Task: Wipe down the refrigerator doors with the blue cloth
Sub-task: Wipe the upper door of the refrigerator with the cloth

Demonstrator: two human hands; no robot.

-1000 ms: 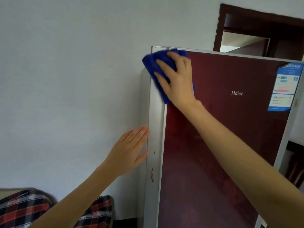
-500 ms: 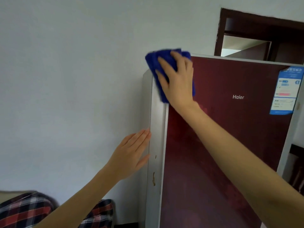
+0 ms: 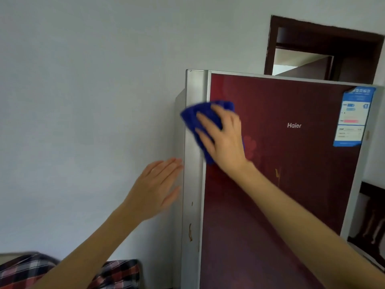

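The refrigerator door (image 3: 291, 184) is dark red glass with a silver strip down its left edge and a Haier logo. My right hand (image 3: 225, 140) presses the blue cloth (image 3: 200, 119) flat against the door's upper left part, fingers spread over the cloth; the cloth overlaps the silver strip. My left hand (image 3: 156, 188) lies flat with straight fingers against the fridge's left side, lower than the cloth, holding nothing.
A blue and white label (image 3: 352, 117) sticks to the door's upper right corner. A white wall (image 3: 83, 101) stands to the left. Plaid fabric (image 3: 116, 274) lies at the bottom left. A dark wooden doorway (image 3: 325, 51) opens behind the fridge.
My right hand has slid the blue cloth down from the door's top left corner, baring the top of the silver strip. My left hand stays on the fridge's side.
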